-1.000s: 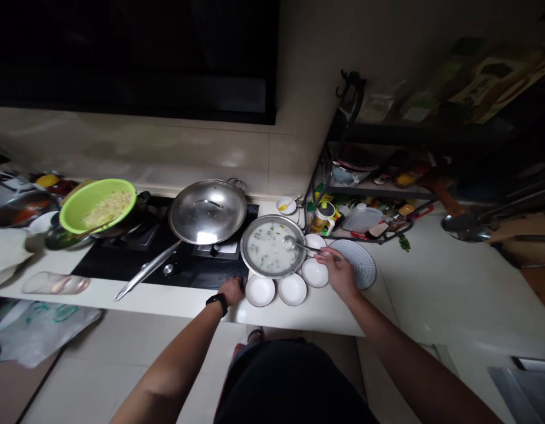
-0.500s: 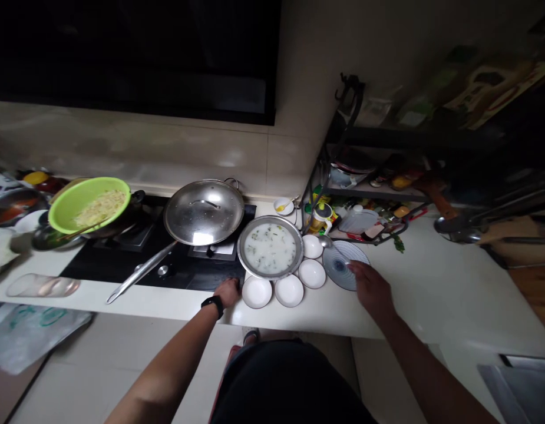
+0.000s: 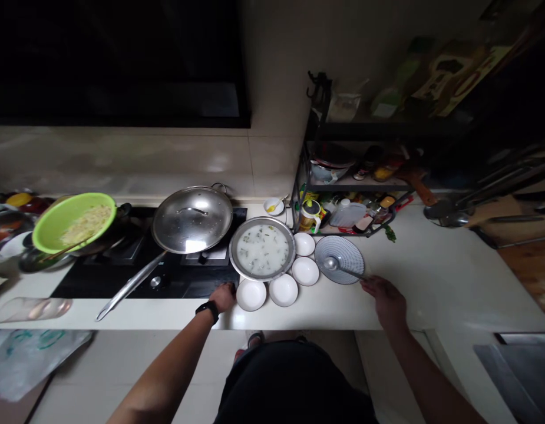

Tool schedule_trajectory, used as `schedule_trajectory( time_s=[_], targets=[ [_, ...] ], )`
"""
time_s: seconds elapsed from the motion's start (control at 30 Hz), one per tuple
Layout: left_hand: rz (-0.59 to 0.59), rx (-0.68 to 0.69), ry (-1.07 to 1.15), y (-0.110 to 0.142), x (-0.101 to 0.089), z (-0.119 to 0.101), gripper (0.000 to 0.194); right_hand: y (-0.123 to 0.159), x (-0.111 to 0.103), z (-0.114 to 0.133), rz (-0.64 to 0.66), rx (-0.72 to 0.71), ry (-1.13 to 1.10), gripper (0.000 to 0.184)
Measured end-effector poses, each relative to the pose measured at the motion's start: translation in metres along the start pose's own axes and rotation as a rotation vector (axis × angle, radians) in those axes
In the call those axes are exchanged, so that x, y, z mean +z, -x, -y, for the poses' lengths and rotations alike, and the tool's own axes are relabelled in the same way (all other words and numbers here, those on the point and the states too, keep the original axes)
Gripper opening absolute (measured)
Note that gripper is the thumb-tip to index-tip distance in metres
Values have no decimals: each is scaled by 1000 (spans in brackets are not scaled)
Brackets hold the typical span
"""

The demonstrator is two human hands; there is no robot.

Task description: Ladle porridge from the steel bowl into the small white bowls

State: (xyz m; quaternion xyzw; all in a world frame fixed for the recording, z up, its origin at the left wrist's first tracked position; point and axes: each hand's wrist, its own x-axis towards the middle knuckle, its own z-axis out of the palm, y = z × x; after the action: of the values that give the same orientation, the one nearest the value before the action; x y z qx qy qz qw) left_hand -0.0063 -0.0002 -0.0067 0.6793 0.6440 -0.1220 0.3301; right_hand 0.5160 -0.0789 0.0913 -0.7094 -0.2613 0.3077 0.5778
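My right hand [image 3: 386,297] holds the end of a metal ladle's [image 3: 338,266] handle; the ladle's bowl rests on a blue patterned plate [image 3: 349,249]. My left hand [image 3: 223,295], with a black watch on the wrist, rests closed at the counter edge beside the nearest white bowl [image 3: 251,294]. A steel basin of white porridge [image 3: 262,255] sits just behind several small white bowls, among them bowl [image 3: 283,289] and bowl [image 3: 305,270].
A lidded steel pan [image 3: 191,218] with a long handle sits on the black cooktop [image 3: 122,272]. A green bowl of food [image 3: 73,220] stands at the left. A cluttered rack [image 3: 343,200] of bottles stands behind the plate. White counter [image 3: 435,277] stretches right.
My right hand lifted the ladle out of the porridge basin and carried it right, setting its bowl on the blue plate. My left hand stayed at the counter edge.
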Motion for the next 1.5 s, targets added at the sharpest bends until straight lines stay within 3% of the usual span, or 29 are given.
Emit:
schedule_trajectory(
  time_s=[0.1, 0.23, 0.4, 0.53, 0.6, 0.77, 0.83, 0.9, 1.0, 1.13, 1.37, 1.5],
  targets=[
    [2, 8, 2, -1, 1, 1, 23, -3, -1, 10, -48, 98, -226, 50],
    [1, 11, -5, 0, 1, -1, 21, -3, 15, 36, -27, 69, -300, 52],
    [-8, 2, -15, 4, -2, -5, 23, 15, 71, 64, 98, 18, -201, 53],
    [-19, 6, -7, 6, -2, -5, 27, 36, 126, 65, 305, -57, 3, 54],
    [-23, 7, -2, 5, -1, -4, 27, 47, 148, 61, 448, -204, 127, 48],
    [-32, -5, 3, 2, 5, -2, 32, 66, 171, 50, 919, -908, 539, 33],
    [-37, -6, 7, 1, 6, -1, 32, 64, 171, 46, 980, -1056, 669, 39],
    [-38, 2, 10, 0, 7, -1, 32, 56, 171, 42, 932, -1093, 728, 43],
    [-44, 14, 15, 1, 7, -1, 31, 40, 171, 38, 807, -1021, 702, 41],
    [-46, 8, 11, 1, 7, -1, 34, 27, 170, 34, 700, -814, 581, 35],
    [-38, 10, 16, 1, 7, -1, 33, 24, 173, 27, 385, -72, 163, 46],
    [-25, -3, 12, 1, 6, 0, 33, 19, 171, 28, 313, 139, -85, 41]
  ],
)
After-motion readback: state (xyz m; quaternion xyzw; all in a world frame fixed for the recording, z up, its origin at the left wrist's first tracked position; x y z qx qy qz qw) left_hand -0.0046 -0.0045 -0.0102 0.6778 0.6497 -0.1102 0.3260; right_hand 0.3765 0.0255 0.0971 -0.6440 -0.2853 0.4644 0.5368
